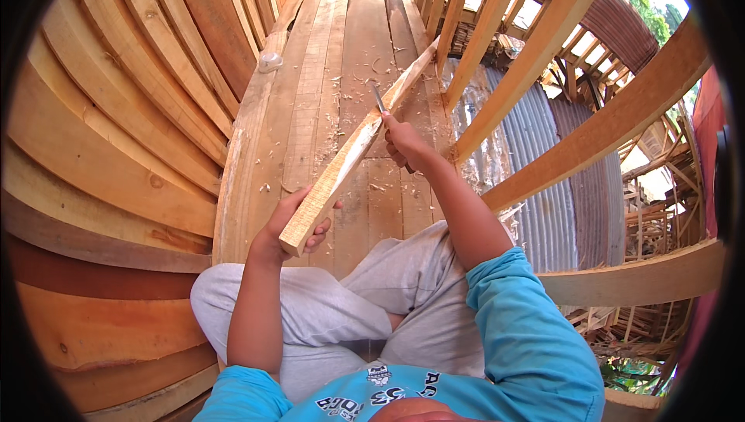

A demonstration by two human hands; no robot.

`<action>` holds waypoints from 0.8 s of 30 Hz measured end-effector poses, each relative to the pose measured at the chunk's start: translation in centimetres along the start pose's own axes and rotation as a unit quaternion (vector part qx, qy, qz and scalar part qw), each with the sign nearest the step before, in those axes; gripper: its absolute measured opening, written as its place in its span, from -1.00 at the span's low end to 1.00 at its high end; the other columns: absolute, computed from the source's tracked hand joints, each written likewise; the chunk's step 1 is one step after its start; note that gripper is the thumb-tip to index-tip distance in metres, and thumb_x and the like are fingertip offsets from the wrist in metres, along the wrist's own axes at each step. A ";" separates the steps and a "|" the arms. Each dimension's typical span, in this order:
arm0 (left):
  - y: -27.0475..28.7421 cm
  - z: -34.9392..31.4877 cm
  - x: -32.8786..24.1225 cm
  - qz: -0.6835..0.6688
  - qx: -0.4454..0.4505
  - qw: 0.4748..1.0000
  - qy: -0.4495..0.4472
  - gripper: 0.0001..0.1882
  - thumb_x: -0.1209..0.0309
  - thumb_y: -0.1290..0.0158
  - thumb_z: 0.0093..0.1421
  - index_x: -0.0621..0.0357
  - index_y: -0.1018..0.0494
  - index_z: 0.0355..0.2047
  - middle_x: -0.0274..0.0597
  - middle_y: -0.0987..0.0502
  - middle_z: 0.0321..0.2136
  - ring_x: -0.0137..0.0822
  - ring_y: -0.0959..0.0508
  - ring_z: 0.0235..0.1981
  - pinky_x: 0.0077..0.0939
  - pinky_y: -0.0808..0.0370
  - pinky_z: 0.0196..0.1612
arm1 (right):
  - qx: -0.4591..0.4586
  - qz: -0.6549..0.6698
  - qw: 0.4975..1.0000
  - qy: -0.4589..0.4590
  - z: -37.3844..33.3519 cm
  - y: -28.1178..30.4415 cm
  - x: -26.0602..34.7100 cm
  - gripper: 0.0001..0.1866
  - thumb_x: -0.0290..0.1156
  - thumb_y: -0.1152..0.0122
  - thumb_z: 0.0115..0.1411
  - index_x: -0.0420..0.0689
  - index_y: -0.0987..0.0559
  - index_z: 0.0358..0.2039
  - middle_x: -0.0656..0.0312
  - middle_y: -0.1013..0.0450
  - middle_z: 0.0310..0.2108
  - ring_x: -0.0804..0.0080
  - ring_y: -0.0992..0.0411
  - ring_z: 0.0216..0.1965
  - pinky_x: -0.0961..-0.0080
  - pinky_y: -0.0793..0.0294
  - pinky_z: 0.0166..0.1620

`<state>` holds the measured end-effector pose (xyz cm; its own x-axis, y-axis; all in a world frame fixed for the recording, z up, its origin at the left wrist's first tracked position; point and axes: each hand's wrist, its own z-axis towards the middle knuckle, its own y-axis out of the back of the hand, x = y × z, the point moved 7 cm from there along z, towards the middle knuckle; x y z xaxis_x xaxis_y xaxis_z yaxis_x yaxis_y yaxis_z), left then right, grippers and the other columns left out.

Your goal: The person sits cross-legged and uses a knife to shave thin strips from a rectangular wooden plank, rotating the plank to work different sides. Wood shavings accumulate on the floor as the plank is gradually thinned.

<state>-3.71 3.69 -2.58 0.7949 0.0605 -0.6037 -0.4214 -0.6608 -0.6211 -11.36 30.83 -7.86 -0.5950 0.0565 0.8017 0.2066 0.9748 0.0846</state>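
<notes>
At the left side of the frame, curved-looking brown wooden boards stand in a row, and near them, at upper centre-left, a small clear container sits on the brown plank floor. In the lower centre-left, the left hand has its fingers wrapped around the near end of a long, pale, square-ended wooden bar. This bar runs slantwise up to the upper centre-right; whether its far end touches the upright wooden slats there, one cannot tell. Right of the frame's middle, the right hand has its fingers closed around a thin knife with a metal blade, which lies at the bar's upper side. Pale curled shavings are scattered around, so the step in hand seems to be shaving the bar. A further stroke would probably call for a firm left hold and a shallow blade angle.
</notes>
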 end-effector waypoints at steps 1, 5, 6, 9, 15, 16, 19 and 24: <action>-0.1 -0.1 0.1 0.001 0.014 1.000 0.010 -0.35 -0.04 0.39 0.48 0.34 -0.40 0.03 -0.21 -0.37 -0.71 -0.38 -0.39 -0.82 -0.56 -0.27 -0.79 | 0.035 0.023 0.999 -0.035 -0.2 -0.3 0.0 -0.34 0.31 0.12 0.35 0.11 -0.10 -0.70 0.46 0.03 -0.77 0.59 0.12 -0.78 0.47 0.17 -0.68; -1.0 0.0 0.0 0.042 0.006 0.999 0.004 -0.34 -0.03 0.44 0.48 0.38 -0.37 0.04 -0.29 -0.28 -0.70 -0.44 -0.31 -0.84 -0.57 -0.21 -0.81 | 0.162 0.078 0.980 -0.090 0.0 0.3 -0.3 -0.35 0.32 0.12 0.35 0.15 -0.06 -0.69 0.54 0.10 -0.77 0.67 0.21 -0.77 0.56 0.27 -0.69; -1.0 0.1 0.0 0.042 0.009 0.999 0.004 -0.34 -0.03 0.44 0.47 0.38 -0.36 0.04 -0.29 -0.28 -0.71 -0.44 -0.31 -0.84 -0.57 -0.22 -0.81 | 0.175 0.080 0.977 -0.092 0.0 0.3 -0.3 -0.35 0.32 0.13 0.35 0.15 -0.06 -0.69 0.54 0.10 -0.77 0.67 0.22 -0.78 0.57 0.27 -0.70; -0.8 0.3 0.3 0.031 0.015 0.999 0.013 -0.33 -0.04 0.44 0.47 0.37 -0.36 0.05 -0.29 -0.27 -0.71 -0.44 -0.31 -0.85 -0.58 -0.21 -0.81 | 0.217 0.095 0.967 -0.093 0.0 0.4 -0.3 -0.34 0.31 0.16 0.37 0.14 -0.06 -0.70 0.53 0.10 -0.78 0.67 0.23 -0.79 0.58 0.27 -0.71; -0.3 0.0 -0.3 0.021 0.015 1.000 0.006 -0.31 -0.07 0.43 0.46 0.37 -0.36 0.06 -0.30 -0.27 -0.71 -0.46 -0.30 -0.86 -0.61 -0.21 -0.83 | 0.471 0.113 0.869 -0.098 -3.0 -3.8 -1.2 -0.39 0.11 0.14 0.40 0.11 -0.09 -0.75 0.47 0.06 -0.81 0.64 0.22 -0.79 0.55 0.25 -0.73; -0.2 -0.1 -0.5 0.017 0.009 1.000 0.011 -0.31 -0.07 0.43 0.46 0.37 -0.36 0.06 -0.31 -0.27 -0.71 -0.47 -0.30 -0.86 -0.62 -0.21 -0.83 | 0.474 0.106 0.871 -0.078 -3.7 -4.9 -0.6 -0.40 0.08 0.14 0.40 0.11 -0.10 -0.75 0.46 0.06 -0.81 0.64 0.22 -0.79 0.55 0.25 -0.73; -0.5 -0.3 -0.8 0.023 -0.011 1.000 0.009 -0.31 -0.06 0.43 0.46 0.37 -0.37 0.06 -0.31 -0.27 -0.71 -0.48 -0.29 -0.86 -0.63 -0.22 -0.83 | 0.412 0.078 0.907 -0.043 -4.0 -4.3 0.8 -0.36 0.13 0.13 0.39 0.08 -0.10 -0.77 0.43 0.05 -0.84 0.62 0.21 -0.81 0.54 0.24 -0.75; -0.8 -0.4 -1.1 0.031 -0.007 0.999 -0.016 -0.32 -0.02 0.44 0.48 0.43 -0.36 0.06 -0.30 -0.27 -0.72 -0.49 -0.28 -0.86 -0.64 -0.23 -0.85 | 0.329 -0.072 0.941 -0.039 -3.5 1.7 0.5 -0.39 0.13 0.09 0.40 0.05 -0.21 -0.71 0.44 -0.08 -0.75 0.62 0.07 -0.76 0.58 0.11 -0.70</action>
<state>-4.11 3.86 -1.26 0.7530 0.0425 -0.6567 -0.4631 -0.6746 -0.5748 -8.57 31.79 -5.25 -0.6405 -0.0948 0.7621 -0.3906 0.8946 -0.2170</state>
